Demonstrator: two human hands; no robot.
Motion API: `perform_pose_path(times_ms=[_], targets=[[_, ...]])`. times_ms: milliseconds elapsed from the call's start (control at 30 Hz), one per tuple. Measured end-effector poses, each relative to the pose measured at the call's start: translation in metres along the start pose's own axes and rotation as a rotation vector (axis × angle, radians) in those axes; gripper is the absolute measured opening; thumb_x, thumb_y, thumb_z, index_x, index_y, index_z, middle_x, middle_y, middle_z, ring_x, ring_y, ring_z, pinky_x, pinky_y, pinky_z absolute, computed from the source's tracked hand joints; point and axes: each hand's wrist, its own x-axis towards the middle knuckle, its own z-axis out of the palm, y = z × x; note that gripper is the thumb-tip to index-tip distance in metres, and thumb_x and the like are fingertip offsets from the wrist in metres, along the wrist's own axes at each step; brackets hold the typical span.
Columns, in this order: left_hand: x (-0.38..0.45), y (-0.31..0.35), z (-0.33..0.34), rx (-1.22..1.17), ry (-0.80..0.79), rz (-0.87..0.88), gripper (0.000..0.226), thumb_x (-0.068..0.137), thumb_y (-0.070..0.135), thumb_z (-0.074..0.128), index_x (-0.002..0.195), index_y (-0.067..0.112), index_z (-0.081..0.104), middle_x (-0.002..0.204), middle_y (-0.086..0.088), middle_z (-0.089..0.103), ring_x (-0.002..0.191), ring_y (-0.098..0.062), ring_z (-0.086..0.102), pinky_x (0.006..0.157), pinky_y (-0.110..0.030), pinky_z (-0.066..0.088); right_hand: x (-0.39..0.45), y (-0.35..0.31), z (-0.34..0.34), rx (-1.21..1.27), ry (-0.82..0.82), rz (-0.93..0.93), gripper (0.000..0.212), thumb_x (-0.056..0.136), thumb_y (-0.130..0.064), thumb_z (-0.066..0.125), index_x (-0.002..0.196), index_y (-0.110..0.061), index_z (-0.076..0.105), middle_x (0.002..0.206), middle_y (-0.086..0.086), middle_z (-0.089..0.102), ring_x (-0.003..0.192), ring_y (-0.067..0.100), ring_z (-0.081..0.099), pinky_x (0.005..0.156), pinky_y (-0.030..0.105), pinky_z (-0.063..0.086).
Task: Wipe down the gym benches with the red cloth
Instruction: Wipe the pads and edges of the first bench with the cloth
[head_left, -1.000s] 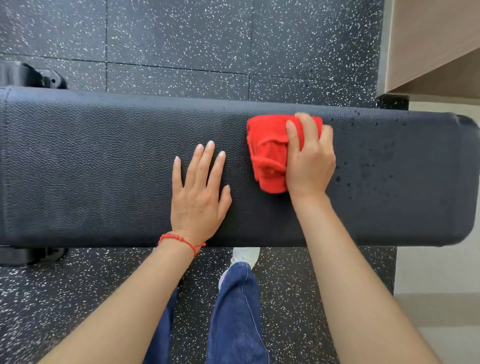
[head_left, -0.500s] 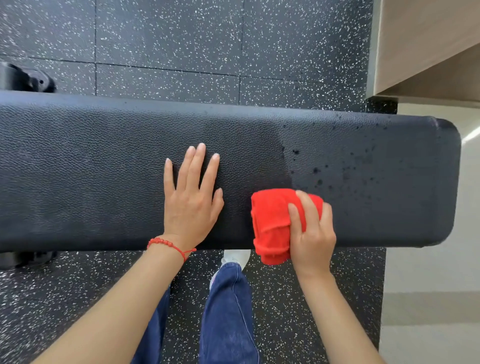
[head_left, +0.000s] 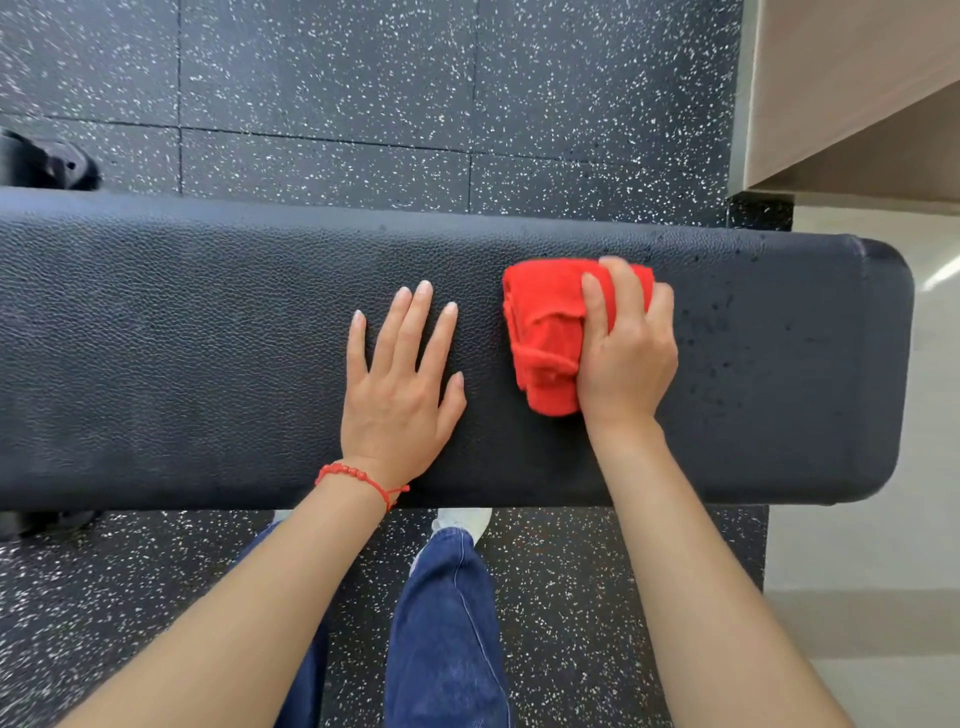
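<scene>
Droplets (head_left: 724, 322) speckle black bench (head_left: 182, 338) over speckled flooring (head_left: 337, 78).

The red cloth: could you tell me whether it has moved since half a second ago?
Yes: the red cloth went from the bench's near edge up towards its far edge.

My left hand (head_left: 397, 387) is flat, fingers spread, palm down; just to its right my right hand (head_left: 626, 353) is curled, gripping the cloth (head_left: 545, 332).

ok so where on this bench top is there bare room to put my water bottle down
The long stretch of the bench on the far side of the left hand is bare. The end beyond the red cloth is bare but droplet-speckled. Between the left hand and the right hand it is tight.
</scene>
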Motion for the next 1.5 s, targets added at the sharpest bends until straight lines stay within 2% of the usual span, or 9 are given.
perform_pose_path(times_ms=[167, 267, 467, 600, 700, 800, 967, 1200, 1500], targets=[[0.0, 0.001, 0.0, 0.004, 0.012, -0.008, 0.054, 0.089, 0.029, 0.042, 0.139, 0.008, 0.042, 0.148, -0.016, 0.034, 0.137, -0.029, 0.029, 0.11, -0.054, 0.017, 0.029, -0.002, 0.006, -0.014, -0.021, -0.004, 0.034, 0.092, -0.035, 0.049, 0.114, -0.014, 0.063, 0.094, 0.023, 0.056, 0.079, 0.04, 0.057, 0.058, 0.042, 0.045], [0.0, 0.001, 0.0, 0.003, -0.002, -0.013, 0.054, 0.089, 0.029, 0.042, 0.139, 0.009, 0.042, 0.148, -0.015, 0.034, 0.137, -0.029, 0.029, 0.111, -0.053, 0.017, 0.022, -0.002, 0.005, 0.005, -0.013, -0.018, 0.032, 0.091, -0.032, 0.051, 0.113, -0.011, 0.063, 0.092, 0.025, 0.056, 0.076, 0.041, 0.058, 0.055, 0.043, 0.046], [0.002, 0.002, -0.006, -0.016, -0.027, -0.007, 0.052, 0.089, 0.026, 0.043, 0.136, 0.005, 0.045, 0.145, -0.019, 0.036, 0.135, -0.033, 0.033, 0.109, -0.056, 0.019, -0.028, 0.021, -0.019, -0.016, -0.04, -0.018, 0.033, 0.09, -0.03, 0.05, 0.108, -0.007, 0.066, 0.085, 0.024, 0.058, 0.067, 0.039, 0.06, 0.051, 0.039, 0.05], [0.006, 0.013, -0.013, -0.059, -0.044, -0.063, 0.053, 0.088, 0.026, 0.042, 0.136, 0.002, 0.044, 0.143, -0.021, 0.038, 0.133, -0.036, 0.034, 0.108, -0.06, 0.019, -0.071, 0.039, -0.041, -0.033, -0.094, 0.007, 0.038, 0.091, -0.033, 0.045, 0.106, -0.005, 0.066, 0.084, 0.023, 0.058, 0.067, 0.036, 0.061, 0.053, 0.037, 0.053], [0.015, 0.032, -0.016, -0.105, -0.043, -0.03, 0.054, 0.089, 0.028, 0.041, 0.136, 0.002, 0.043, 0.143, -0.021, 0.039, 0.134, -0.036, 0.034, 0.107, -0.06, 0.018, -0.082, 0.047, -0.047, -0.046, -0.111, 0.004, 0.04, 0.093, -0.036, 0.042, 0.106, -0.006, 0.066, 0.085, 0.021, 0.058, 0.068, 0.036, 0.062, 0.053, 0.038, 0.054], [0.026, 0.055, -0.014, -0.128, -0.055, 0.031, 0.053, 0.088, 0.028, 0.041, 0.135, 0.004, 0.045, 0.144, -0.019, 0.038, 0.134, -0.034, 0.034, 0.108, -0.059, 0.019, -0.075, 0.049, -0.045, -0.055, -0.102, -0.026, 0.04, 0.093, -0.037, 0.042, 0.104, -0.008, 0.067, 0.083, 0.019, 0.059, 0.067, 0.033, 0.062, 0.051, 0.036, 0.053], [0.025, 0.061, 0.0, -0.093, -0.096, -0.003, 0.052, 0.09, 0.026, 0.038, 0.138, 0.005, 0.043, 0.147, -0.016, 0.035, 0.136, -0.032, 0.031, 0.109, -0.055, 0.018, -0.038, 0.052, -0.038, -0.03, -0.082, -0.069, 0.031, 0.088, -0.031, 0.052, 0.102, -0.009, 0.068, 0.079, 0.02, 0.059, 0.064, 0.034, 0.061, 0.05, 0.034, 0.051], [0.023, 0.062, 0.009, -0.054, -0.023, 0.0, 0.052, 0.09, 0.025, 0.04, 0.138, 0.006, 0.041, 0.147, -0.015, 0.035, 0.137, -0.029, 0.03, 0.11, -0.053, 0.016, 0.049, 0.047, -0.017, -0.006, -0.055, 0.026, 0.034, 0.091, -0.035, 0.049, 0.115, -0.014, 0.062, 0.097, 0.023, 0.056, 0.083, 0.041, 0.057, 0.061, 0.044, 0.046], [0.024, 0.063, 0.008, -0.036, -0.025, -0.002, 0.051, 0.091, 0.025, 0.039, 0.138, 0.004, 0.042, 0.147, -0.017, 0.035, 0.136, -0.031, 0.03, 0.11, -0.053, 0.015, 0.002, 0.075, -0.04, 0.042, -0.059, -0.065, 0.033, 0.089, -0.03, 0.05, 0.107, -0.006, 0.066, 0.086, 0.023, 0.059, 0.068, 0.038, 0.061, 0.053, 0.038, 0.051]])
